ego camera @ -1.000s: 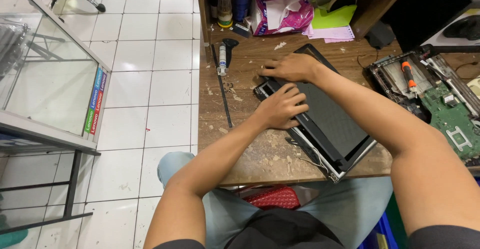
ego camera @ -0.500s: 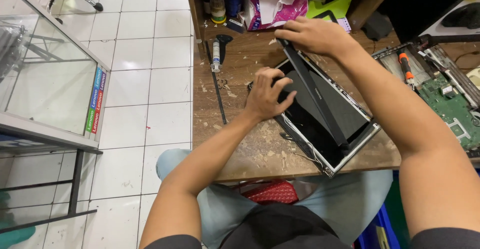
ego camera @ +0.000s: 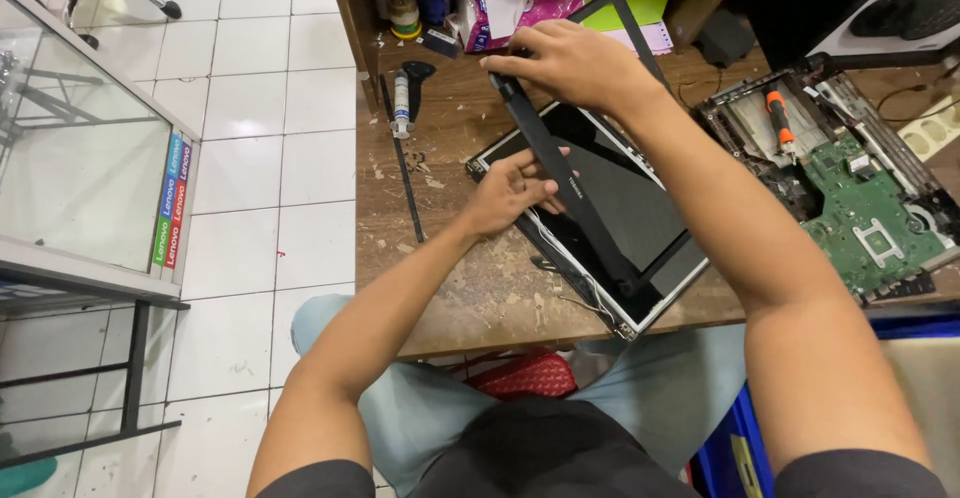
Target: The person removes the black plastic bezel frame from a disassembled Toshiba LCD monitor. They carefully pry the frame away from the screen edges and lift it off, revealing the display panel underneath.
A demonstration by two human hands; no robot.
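Single head view, looking steeply down from above seated person, close over wooden bench [ego camera: 480, 288]; arms enter from 6 o'clock, tiled floor [ego camera: 260, 158] at 9 o'clock. No second view.

Screen panel [ego camera: 620, 208] lies on the worktop [ego camera: 480, 288], its bezel [ego camera: 565, 188] raised above it. Circuit board [ego camera: 865, 213] lies to its right, screwdriver [ego camera: 402, 103] to its left. Glass cabinet [ego camera: 90, 168] stands on the floor, far left.

The scene is lit evenly and brightly from overhead. Soft glare is seen on the white floor tiles [ego camera: 250, 148] and faint reflections on the glass cabinet [ego camera: 80, 188]. Only short, soft shadows are cast on the wooden bench [ego camera: 470, 288]. Straight lines are bent near the edges by the wide lens. Focus is held throughout; little blur is noticed.
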